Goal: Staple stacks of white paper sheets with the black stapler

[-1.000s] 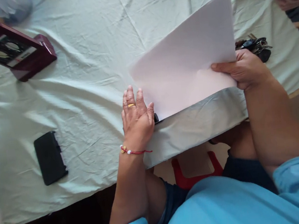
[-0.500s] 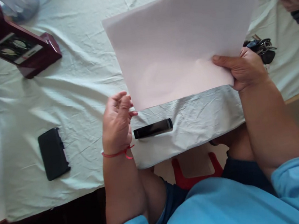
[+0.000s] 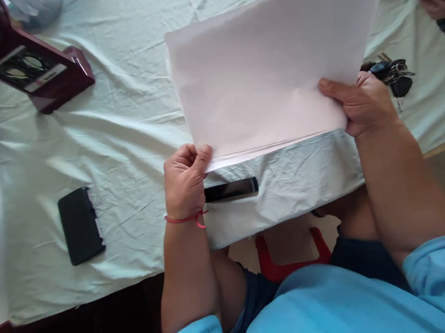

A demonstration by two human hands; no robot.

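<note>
Several large white paper sheets (image 3: 268, 74) are held up over the cloth, their near edges slightly fanned apart. At the near left corner my left hand (image 3: 186, 176) pinches them, thumb on top and fingers curled beneath. My right hand (image 3: 364, 103) grips the near right corner, its thumb flat on the upper face and its fingers hidden underneath. Just below the paper's near edge lies a narrow black object (image 3: 233, 189), partly covered by my left hand. I cannot make out what it is.
A pale green cloth (image 3: 127, 118) with wrinkles covers the table. On it are a black case (image 3: 80, 226) at left, a dark red wooden stand (image 3: 60, 78) at upper left, and a bunch of keys (image 3: 395, 75) beyond my right hand. A red stool (image 3: 293, 266) shows below the table edge.
My left hand has moved slightly right and closed on the paper's near left corner. The near edges of several sheets now show. My right hand keeps its grip.
</note>
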